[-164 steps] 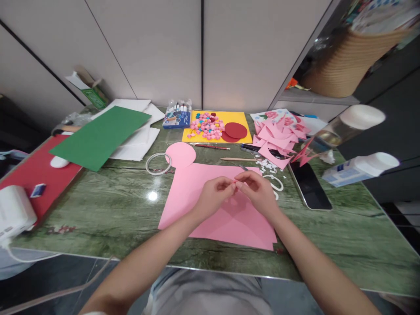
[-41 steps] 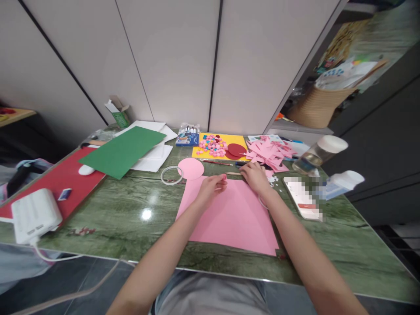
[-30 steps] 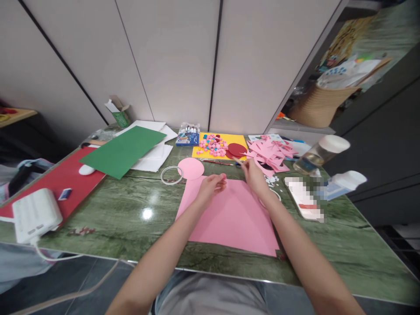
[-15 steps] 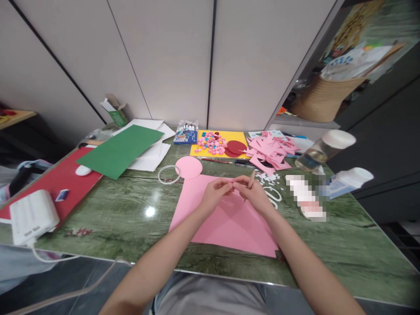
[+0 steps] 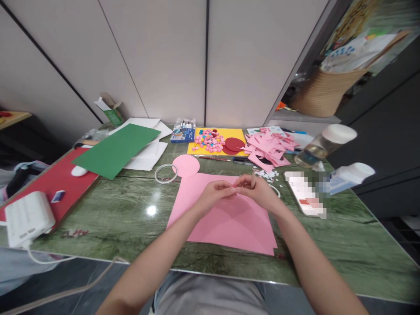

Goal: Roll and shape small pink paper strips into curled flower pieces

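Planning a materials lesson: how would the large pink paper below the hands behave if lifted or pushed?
The pink paper looks thin, so probably light and bendy. Lying flat on the shiny table, it would likely slide rather than tip.

No words or numbers can be read here — the print is too small. The blue box (image 5: 182, 135) and the green box (image 5: 114, 117) have tiny marks, and the phone (image 5: 300, 192) screen is all fuzzy squares.
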Motion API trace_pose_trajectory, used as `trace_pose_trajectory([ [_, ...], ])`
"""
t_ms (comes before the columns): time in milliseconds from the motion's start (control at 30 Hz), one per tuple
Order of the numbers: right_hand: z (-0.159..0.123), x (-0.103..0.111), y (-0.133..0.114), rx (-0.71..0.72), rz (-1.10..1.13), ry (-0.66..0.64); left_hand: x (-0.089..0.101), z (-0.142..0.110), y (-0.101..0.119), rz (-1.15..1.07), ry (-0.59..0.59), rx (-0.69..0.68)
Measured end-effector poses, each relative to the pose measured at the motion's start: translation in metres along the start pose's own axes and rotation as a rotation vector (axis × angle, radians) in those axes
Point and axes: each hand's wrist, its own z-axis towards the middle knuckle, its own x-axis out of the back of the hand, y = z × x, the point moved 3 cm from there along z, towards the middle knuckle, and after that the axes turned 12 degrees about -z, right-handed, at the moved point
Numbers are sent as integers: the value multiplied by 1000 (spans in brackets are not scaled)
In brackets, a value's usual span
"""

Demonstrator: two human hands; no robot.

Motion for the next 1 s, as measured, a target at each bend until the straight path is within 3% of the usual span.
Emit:
trace_pose_trajectory([
  [133, 0, 0, 7, -6, -106, -11, 8, 3, -4, -34, -29, 155],
  [300, 1, -2, 7, -9, -112, 6, 14, 5, -5, -23, -45, 200],
  [467, 1, -7, 1, -66, -55, 66, 15, 9, -7, -60, 64, 87],
  [733, 1, -15, -4, -103, 31, 107, 12, 8, -10, -30, 145, -67],
  [1000, 0, -13, -3, -117, 108, 109, 5, 3, -5, 38, 133, -157],
])
